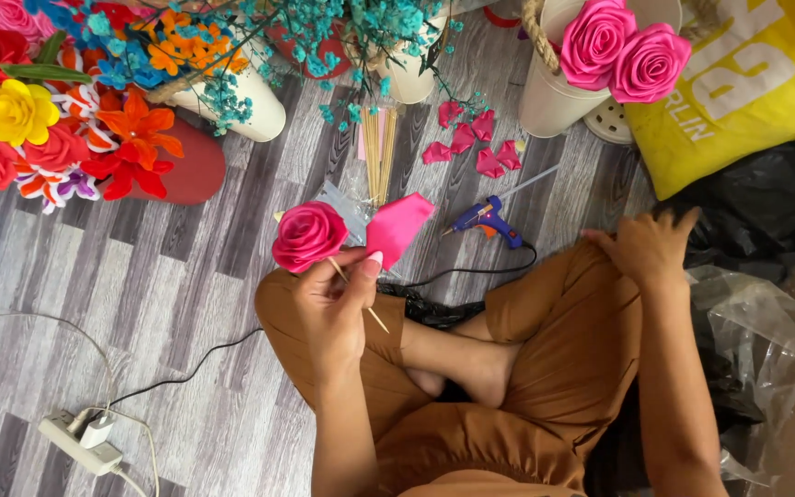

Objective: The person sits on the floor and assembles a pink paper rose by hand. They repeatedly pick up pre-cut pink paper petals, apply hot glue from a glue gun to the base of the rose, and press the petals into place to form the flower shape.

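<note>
left hand (333,308) fingers pinch rose stick (353,293) | right hand (648,247) fingers spread, tips hidden

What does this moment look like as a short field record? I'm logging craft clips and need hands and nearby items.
left hand: holds a pink paper rose by its wooden stick
right hand: rests on the person's right knee, holding nothing
glue gun: blue, lying on the grey plank floor, corded
loose petals: pink, scattered beyond the glue gun
skewers: bundle of wooden sticks on the floor
white bucket: holds two pink roses
power strip: white, lower left
</note>
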